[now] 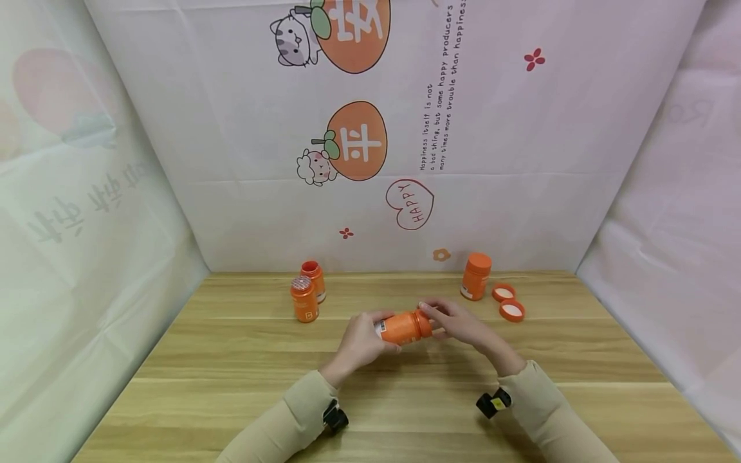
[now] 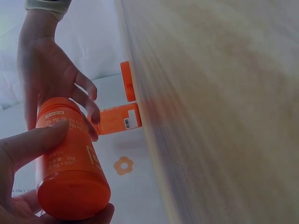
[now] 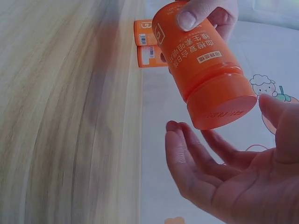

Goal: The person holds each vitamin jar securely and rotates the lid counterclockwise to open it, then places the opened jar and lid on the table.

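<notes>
While both forearms, in beige sleeves (image 1: 283, 411), angle inward over the wood tabletop (image 1: 260, 399), wrists bent toward each other, left hand (image 1: 361, 341) has its grip curled round the held orange bottle (image 1: 401, 328), thumb across the label. Right hand (image 1: 460, 321): grip loose, fingers bent and spread about the bottle's cap, holding nothing; contact unclear. Held bottle is tilted, off the tabletop, between the hands, cap end toward the right. Upright bottles: capped one (image 1: 476, 278) back right, two uncapped ones (image 1: 304, 302) back left. Two loose caps (image 1: 512, 310) beside the capped one, pale insides up.
</notes>
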`<state>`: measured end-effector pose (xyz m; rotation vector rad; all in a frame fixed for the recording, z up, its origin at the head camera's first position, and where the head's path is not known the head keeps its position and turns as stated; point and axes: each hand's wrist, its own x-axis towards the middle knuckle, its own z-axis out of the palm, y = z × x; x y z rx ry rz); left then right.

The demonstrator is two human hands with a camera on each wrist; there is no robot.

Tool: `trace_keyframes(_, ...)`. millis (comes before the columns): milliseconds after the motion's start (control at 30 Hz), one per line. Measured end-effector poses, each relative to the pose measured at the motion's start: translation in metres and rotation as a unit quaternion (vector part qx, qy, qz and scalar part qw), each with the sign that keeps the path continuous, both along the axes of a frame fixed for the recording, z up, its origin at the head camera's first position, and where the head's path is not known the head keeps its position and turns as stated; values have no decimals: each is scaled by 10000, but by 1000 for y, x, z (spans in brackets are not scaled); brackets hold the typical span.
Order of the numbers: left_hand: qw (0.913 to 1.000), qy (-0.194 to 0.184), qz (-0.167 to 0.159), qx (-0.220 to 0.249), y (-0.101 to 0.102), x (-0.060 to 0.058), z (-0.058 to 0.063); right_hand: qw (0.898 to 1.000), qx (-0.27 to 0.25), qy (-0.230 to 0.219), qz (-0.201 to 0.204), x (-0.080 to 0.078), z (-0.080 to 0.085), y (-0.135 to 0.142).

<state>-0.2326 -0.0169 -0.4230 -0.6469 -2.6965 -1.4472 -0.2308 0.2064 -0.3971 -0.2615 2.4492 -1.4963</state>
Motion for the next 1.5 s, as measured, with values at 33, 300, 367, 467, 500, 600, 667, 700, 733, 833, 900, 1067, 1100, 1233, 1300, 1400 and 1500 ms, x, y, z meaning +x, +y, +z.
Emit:
trace_keyframes(33,10000,-1,-4,6,0,0,0,10000,66,-18,-2,0,0,0)
trace_keyframes(300,10000,-6,18,-6,0,0,1,9994,238,-206,125,1,-1,0)
trace_keyframes(367,10000,2,35,-26,0,1,1,9994,221,-222,120,1,0,0)
trace_keyframes(467,10000,2,46,-39,1,1,2,9994,215,-219,129,1,0,0)
trace_keyframes(500,10000,-4,50,-44,1,1,3,9994,212,-214,139,1,0,0)
trace_keyframes(600,10000,1,68,-68,0,1,3,9995,198,-180,187,1,1,1)
trace_keyframes(667,9999,11,85,-86,0,1,3,9995,187,-139,234,1,2,2)
trace_keyframes(700,9999,15,95,-101,0,0,3,9994,184,-118,257,2,2,2)
trace_keyframes(733,9999,20,101,-108,0,0,3,9995,152,-105,262,2,2,2)
trace_keyframes(833,9999,11,110,-111,1,-1,3,9993,29,-57,356,3,2,4)
trace_keyframes(900,9999,-5,107,-106,1,-1,3,9991,-65,-42,413,3,2,5)
trace_keyframes(1067,9999,-62,71,-55,0,-1,3,9981,-105,59,612,3,2,9)
trace_keyframes(1100,10000,-65,61,-44,0,-1,3,9978,-103,89,648,3,2,9)
trace_keyframes(1233,10000,-58,51,-44,0,0,3,9959,-132,259,860,2,2,11)
trace_keyframes(1300,10000,-44,57,-52,0,0,3,9945,-97,396,965,2,2,12)
trace_keyframes(1400,10000,-16,56,-78,0,0,3,9921,-54,616,1090,1,1,14)
trace_keyframes(1500,10000,-11,40,-73,0,0,3,9905,-33,801,1119,0,0,14)
